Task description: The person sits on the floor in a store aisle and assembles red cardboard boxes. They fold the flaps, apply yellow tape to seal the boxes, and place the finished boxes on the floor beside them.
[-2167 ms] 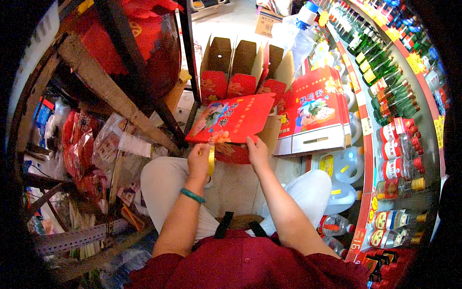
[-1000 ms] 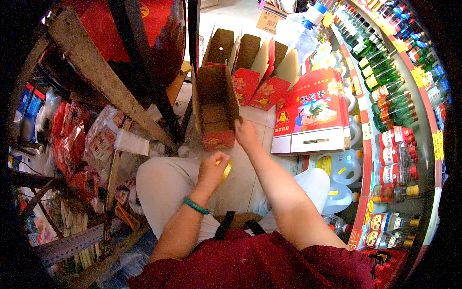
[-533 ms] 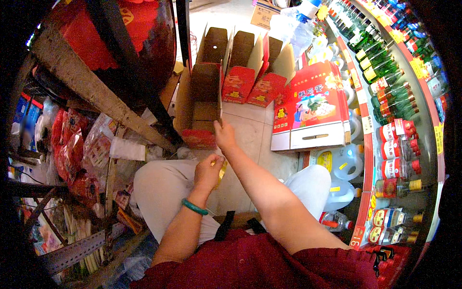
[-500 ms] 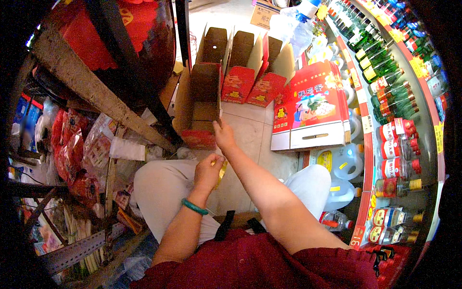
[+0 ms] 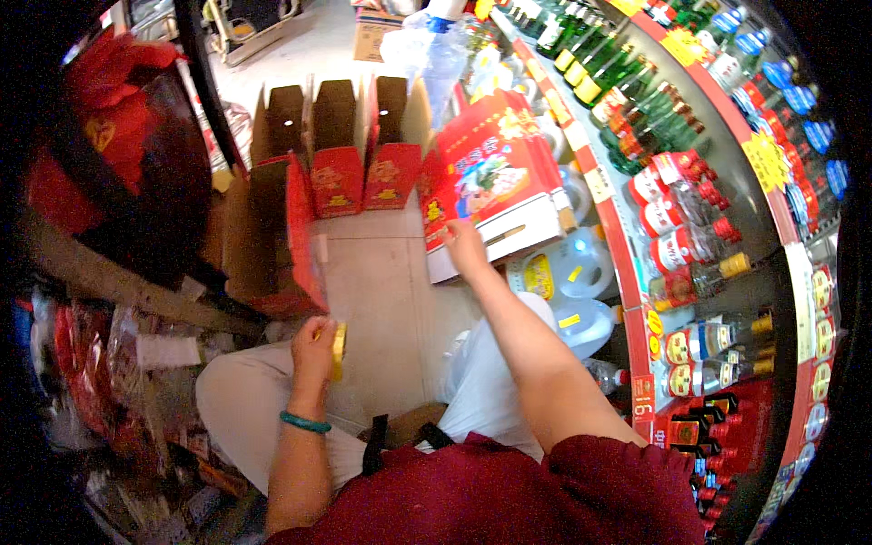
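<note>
My left hand [image 5: 313,352] is closed round a yellow roll of tape [image 5: 339,352], low in front of my left knee. Just beyond that hand stands an open-topped red carton [image 5: 304,241] with a brown inside, tilted a little. Over the near left part of a stack of flat red-and-white printed cartons [image 5: 495,168] is my right hand [image 5: 467,249]. Its fingertips look bent near the top sheet, but blur hides whether they grip it. Farther off, more open red cartons [image 5: 336,177] stand in a row, their flaps up.
At the right, shelves [image 5: 618,300] carry several rows of bottles, with large clear jugs [image 5: 581,263] at the foot. A dark slanting beam [image 5: 100,263] and bagged goods [image 5: 82,363] crowd the left. Pale floor tiles [image 5: 377,272] lie between my knees and the cartons.
My right hand has left the open carton and moved right to the flat stack. The view has swung right. The nearest open carton now stands at a different angle. My left hand keeps the tape.
</note>
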A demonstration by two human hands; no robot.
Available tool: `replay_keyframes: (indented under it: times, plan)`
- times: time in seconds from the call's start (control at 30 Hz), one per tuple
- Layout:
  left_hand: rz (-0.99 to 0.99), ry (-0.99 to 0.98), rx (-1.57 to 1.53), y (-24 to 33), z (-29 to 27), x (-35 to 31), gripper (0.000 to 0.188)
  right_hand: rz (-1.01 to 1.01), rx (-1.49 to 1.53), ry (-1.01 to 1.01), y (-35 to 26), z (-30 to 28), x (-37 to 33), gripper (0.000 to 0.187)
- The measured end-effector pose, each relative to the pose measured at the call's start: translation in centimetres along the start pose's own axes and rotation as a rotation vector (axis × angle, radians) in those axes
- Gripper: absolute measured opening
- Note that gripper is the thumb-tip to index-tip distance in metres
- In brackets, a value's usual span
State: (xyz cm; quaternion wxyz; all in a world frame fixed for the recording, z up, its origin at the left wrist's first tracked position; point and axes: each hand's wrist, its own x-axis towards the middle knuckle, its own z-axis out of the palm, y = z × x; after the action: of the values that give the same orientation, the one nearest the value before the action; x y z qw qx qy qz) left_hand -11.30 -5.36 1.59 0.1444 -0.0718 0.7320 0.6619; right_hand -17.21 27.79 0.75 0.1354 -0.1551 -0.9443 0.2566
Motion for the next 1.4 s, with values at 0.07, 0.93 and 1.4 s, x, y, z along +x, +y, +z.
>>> replay_keyframes:
  times: [0.07, 0.93, 1.4]
  plan:
    - [0.008, 0.003, 0.037, 0.4, 0.6, -0.1, 0.015, 0.141, -0.240, 0.190, 3.7, -4.4, 0.7, 0.031]
    - [0.023, -0.063, 0.049, 1.4, 3.2, -0.3, 0.016, 0.349, -0.457, 0.297, 8.1, -11.6, 3.5, 0.026]
    - [0.028, -0.085, 0.086, 1.1, 3.6, 0.1, 0.016, 0.445, -0.397, 0.056, 11.2, -13.4, 6.5, 0.034]
